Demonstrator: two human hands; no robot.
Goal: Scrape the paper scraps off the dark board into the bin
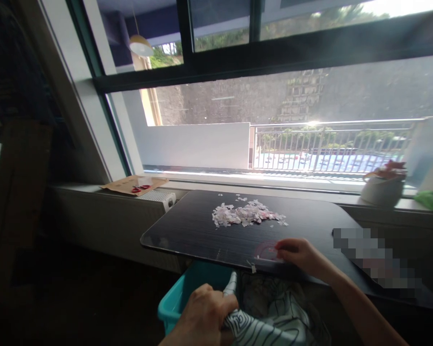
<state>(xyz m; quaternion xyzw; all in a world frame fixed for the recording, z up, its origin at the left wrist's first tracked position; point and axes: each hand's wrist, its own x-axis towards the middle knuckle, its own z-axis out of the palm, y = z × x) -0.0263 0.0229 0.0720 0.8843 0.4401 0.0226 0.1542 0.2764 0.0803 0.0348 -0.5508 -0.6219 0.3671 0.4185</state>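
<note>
My right hand (301,254) is over the table's near edge, its fingertips closed on the right end of a clear protractor (264,251) with pinkish markings. The protractor lies on or just above the dark tabletop (187,218); I cannot tell which. Below the edge, my left hand (209,307) is closed on a white cloth with black lines (263,329). A turquoise bin (169,307) sits under the table edge, partly behind my left hand. Farther back on the table is a loose pile of torn white paper scraps (245,214). One scrap (252,267) hangs at the near edge.
Red-handled scissors (140,189) lie on brown paper (119,185) on the left sill above a radiator (159,198). A blurred-out flat object (375,262) rests at the table's right. A white pot (384,187) stands on the right sill, before a large window.
</note>
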